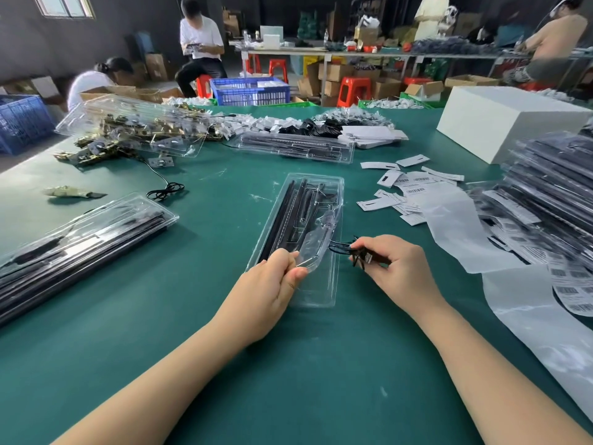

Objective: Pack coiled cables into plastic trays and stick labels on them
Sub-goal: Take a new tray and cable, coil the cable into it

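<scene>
At the far left of the green work table (199,316), a stack of filled clear plastic clamshell packs (77,242) lies flat, probably set aside as finished work and out of the way. A loose black cable with a small coil at its end (165,189) lies just beyond it, within reach as likely further stock.

At centre, the open clear plastic clamshell tray with long black rods in its left channel (301,220) lies lengthwise, pointing away from the person, so that both hands can reach its near end. The left hand (272,277) pinches the near edge of the tray's raised transparent flap (316,242) between thumb and fingers, holding it lifted, apparently to keep the compartment open.

Just to the right of the tray, the right hand (394,268) grasps the small coiled black cable bundle (349,250). Its loop touches or just overlaps the tray's right edge below the lifted flap, so the cable is at the tray but not yet seated. The judged step is insertion.

Further right, loose white barcode labels (414,184) lie scattered near the tray, handy for labelling. At the far right, stacked clamshell packs bearing labels (545,194) form the likely output pile.
</scene>
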`<state>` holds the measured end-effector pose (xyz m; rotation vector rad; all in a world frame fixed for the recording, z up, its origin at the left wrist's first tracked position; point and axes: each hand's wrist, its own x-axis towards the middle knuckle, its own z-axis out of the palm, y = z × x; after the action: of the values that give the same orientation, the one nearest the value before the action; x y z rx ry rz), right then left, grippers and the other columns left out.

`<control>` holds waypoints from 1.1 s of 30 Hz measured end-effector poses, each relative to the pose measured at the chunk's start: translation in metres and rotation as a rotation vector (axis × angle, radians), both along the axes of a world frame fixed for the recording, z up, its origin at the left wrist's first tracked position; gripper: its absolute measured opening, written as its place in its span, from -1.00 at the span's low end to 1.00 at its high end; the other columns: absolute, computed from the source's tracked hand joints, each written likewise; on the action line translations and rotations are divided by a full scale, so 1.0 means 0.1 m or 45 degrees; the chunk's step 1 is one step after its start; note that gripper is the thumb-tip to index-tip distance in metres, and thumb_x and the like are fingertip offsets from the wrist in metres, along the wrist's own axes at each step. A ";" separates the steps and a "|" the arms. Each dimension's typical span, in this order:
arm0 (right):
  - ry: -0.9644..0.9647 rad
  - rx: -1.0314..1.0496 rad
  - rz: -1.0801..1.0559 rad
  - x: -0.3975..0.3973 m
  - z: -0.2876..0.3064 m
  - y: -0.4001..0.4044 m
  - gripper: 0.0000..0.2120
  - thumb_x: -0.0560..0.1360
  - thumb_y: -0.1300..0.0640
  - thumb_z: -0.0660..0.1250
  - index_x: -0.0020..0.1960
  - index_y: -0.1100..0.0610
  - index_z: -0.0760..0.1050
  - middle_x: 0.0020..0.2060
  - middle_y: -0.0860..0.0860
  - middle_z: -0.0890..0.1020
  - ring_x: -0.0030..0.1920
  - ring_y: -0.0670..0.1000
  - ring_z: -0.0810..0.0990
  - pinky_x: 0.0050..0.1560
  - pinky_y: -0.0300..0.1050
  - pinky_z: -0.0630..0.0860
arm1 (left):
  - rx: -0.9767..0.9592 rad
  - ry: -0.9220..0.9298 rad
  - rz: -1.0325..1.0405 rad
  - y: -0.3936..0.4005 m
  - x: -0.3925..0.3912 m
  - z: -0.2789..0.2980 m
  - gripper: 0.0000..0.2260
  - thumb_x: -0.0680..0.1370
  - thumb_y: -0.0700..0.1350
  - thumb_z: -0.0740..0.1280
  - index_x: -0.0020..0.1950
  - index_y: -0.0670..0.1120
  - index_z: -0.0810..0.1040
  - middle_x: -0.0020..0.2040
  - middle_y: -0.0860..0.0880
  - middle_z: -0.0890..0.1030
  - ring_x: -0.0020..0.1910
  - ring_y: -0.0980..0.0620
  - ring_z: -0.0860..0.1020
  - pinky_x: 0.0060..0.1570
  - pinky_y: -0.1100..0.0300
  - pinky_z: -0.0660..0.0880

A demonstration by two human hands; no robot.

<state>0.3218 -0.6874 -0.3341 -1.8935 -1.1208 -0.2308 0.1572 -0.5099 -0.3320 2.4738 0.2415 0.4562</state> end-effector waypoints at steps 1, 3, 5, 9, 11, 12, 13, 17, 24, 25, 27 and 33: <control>-0.077 -0.059 0.017 -0.02 0.03 -0.01 -0.69 0.38 0.44 0.45 0.02 0.13 0.67 -0.15 0.01 0.67 -0.11 -0.03 0.60 -0.02 -0.18 0.53 | -0.008 -0.004 0.004 0.00 0.00 0.00 -0.58 0.48 0.33 -0.11 -0.09 0.02 0.26 0.31 0.04 0.54 0.31 0.03 0.45 0.02 0.07 0.43; -0.222 -0.202 0.041 -0.06 0.09 -0.02 -0.69 0.39 0.43 0.43 0.06 0.15 0.66 -0.10 0.03 0.66 -0.10 0.05 0.62 -0.06 -0.06 0.54 | 0.000 -0.007 0.011 0.00 0.01 -0.01 -0.58 0.48 0.33 -0.11 -0.08 0.01 0.27 0.32 0.05 0.53 0.30 0.00 0.46 0.02 0.07 0.43; -0.389 -0.332 0.064 -0.11 0.14 0.00 -0.69 0.37 0.42 0.43 0.06 0.16 0.65 -0.09 0.04 0.66 -0.14 0.12 0.64 -0.19 -0.03 0.58 | 0.012 -0.016 0.008 0.00 0.01 -0.01 -0.58 0.49 0.32 -0.11 -0.08 0.01 0.27 0.29 0.05 0.55 0.32 0.03 0.44 0.02 0.11 0.41; -0.521 -0.500 0.113 -0.26 0.19 0.19 -0.76 0.40 0.32 0.44 0.05 0.16 0.65 -0.17 0.07 0.64 -0.16 0.17 0.61 -0.23 0.01 0.56 | 0.065 -0.017 -0.007 0.00 0.01 -0.02 -0.59 0.55 0.32 -0.12 -0.10 0.02 0.25 0.23 0.02 0.59 0.16 -0.17 0.54 0.04 0.00 0.45; -0.418 -0.571 0.092 -0.32 0.17 0.32 -0.75 0.45 0.28 0.38 0.10 0.11 0.64 -0.12 0.06 0.63 -0.05 0.15 0.58 -0.11 0.03 0.53 | 0.097 -0.007 -0.004 -0.01 0.02 -0.02 -0.61 0.54 0.33 -0.12 -0.10 0.04 0.24 0.16 -0.02 0.61 0.08 -0.21 0.55 0.01 -0.02 0.45; -0.341 -0.603 0.088 -0.34 0.16 0.36 -0.73 0.46 0.27 0.35 0.12 0.09 0.64 -0.08 0.06 0.62 0.01 0.13 0.56 -0.04 0.03 0.51 | 0.107 -0.001 0.000 -0.02 0.02 -0.02 -0.60 0.51 0.33 -0.13 -0.10 0.04 0.23 0.14 -0.03 0.61 0.07 -0.21 0.54 0.01 -0.01 0.44; -0.267 -0.620 0.094 -0.34 0.15 0.39 -0.71 0.46 0.28 0.33 0.14 0.08 0.63 -0.06 0.06 0.61 0.05 0.11 0.54 0.01 0.03 0.49 | 0.106 0.005 0.005 -0.02 0.02 -0.02 -0.59 0.50 0.34 -0.14 -0.10 0.03 0.24 0.14 -0.03 0.61 0.07 -0.20 0.54 0.01 -0.01 0.44; -0.124 -0.696 0.116 -0.28 0.11 0.39 -0.63 0.48 0.27 0.30 0.25 0.04 0.58 0.06 0.02 0.61 0.14 0.09 0.46 0.18 -0.01 0.40 | 0.102 0.010 -0.013 -0.02 0.01 -0.02 -0.63 0.52 0.31 -0.09 -0.12 0.04 0.23 0.17 0.03 0.60 0.10 -0.20 0.53 0.06 0.07 0.40; 0.082 -0.863 0.096 -0.26 -0.02 0.29 -0.59 0.64 0.04 0.11 0.47 -0.20 0.29 0.23 -0.15 0.41 0.28 0.03 0.23 0.24 -0.15 0.10 | 0.362 0.222 -0.133 -0.02 0.01 -0.04 -0.68 0.55 0.26 0.10 -0.07 0.01 0.27 0.48 -0.06 0.34 0.51 0.04 0.18 0.40 0.12 0.13; 0.059 -0.851 0.072 -0.27 -0.04 0.28 -0.61 0.64 -0.01 0.12 0.46 -0.20 0.30 0.22 -0.11 0.38 0.27 0.04 0.24 0.26 -0.14 0.12 | 0.347 0.214 -0.137 -0.01 -0.02 -0.04 -0.68 0.53 0.27 0.14 -0.05 0.02 0.28 0.47 -0.04 0.36 0.51 0.05 0.19 0.42 0.12 0.12; 0.097 -0.755 0.032 -0.30 -0.05 0.27 -0.65 0.62 -0.03 0.19 0.40 -0.20 0.40 0.24 -0.05 0.31 0.28 0.04 0.22 0.34 -0.11 0.14 | 0.326 0.139 -0.140 -0.03 -0.05 -0.01 -0.68 0.45 0.23 0.19 0.00 0.02 0.31 0.28 0.00 0.51 0.36 0.02 0.37 0.38 0.11 0.19; 0.216 -0.575 0.016 -0.33 -0.03 0.26 -0.67 0.54 0.03 0.35 0.29 -0.17 0.52 0.39 -0.05 0.38 0.42 0.02 0.26 0.44 -0.02 0.17 | 0.435 0.076 -0.001 -0.22 -0.07 0.00 -0.50 0.42 0.15 0.16 0.32 0.01 0.35 0.26 0.12 0.42 0.27 0.11 0.40 0.45 -0.11 0.12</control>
<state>0.2892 -0.6616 -0.3368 -2.2488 -1.1340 0.2059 0.1505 -0.5321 -0.3321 2.8236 0.2001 0.4549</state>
